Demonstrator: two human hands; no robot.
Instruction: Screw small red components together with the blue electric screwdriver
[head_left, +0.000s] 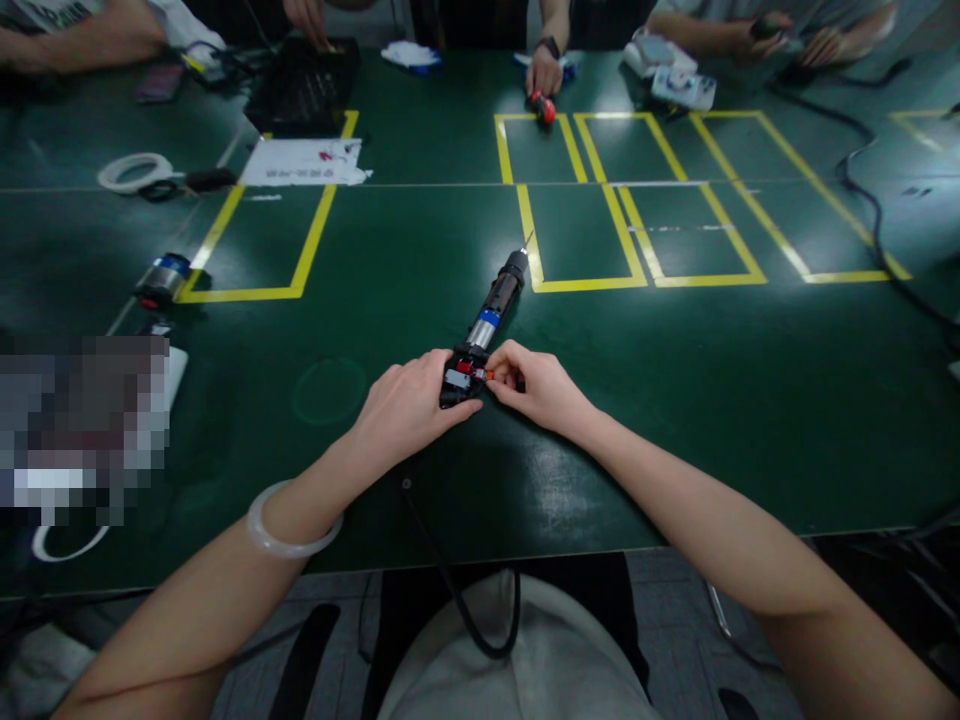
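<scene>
A long tool with a thin bit at its tip, like an electric screwdriver (489,320) without its housing, lies slanted on the green table. Its body is black with a silver and blue motor section. Around its near end, where red and grey parts show, my left hand (409,405) is closed, thumb at the bottom. My right hand (536,385) pinches a small orange-red piece (490,376) at the right side of that end; I cannot tell whether this is a connector or a wire end. A black cable (435,545) hangs from below my left hand to my lap.
Yellow tape rectangles (589,285) mark the green table (750,400). At left are a motor piece (163,280), a blurred-out object (82,420) and a white cable coil (135,172). A black tray (304,90) stands far left. Across the table a person's hand (544,75) touches a red item (544,108).
</scene>
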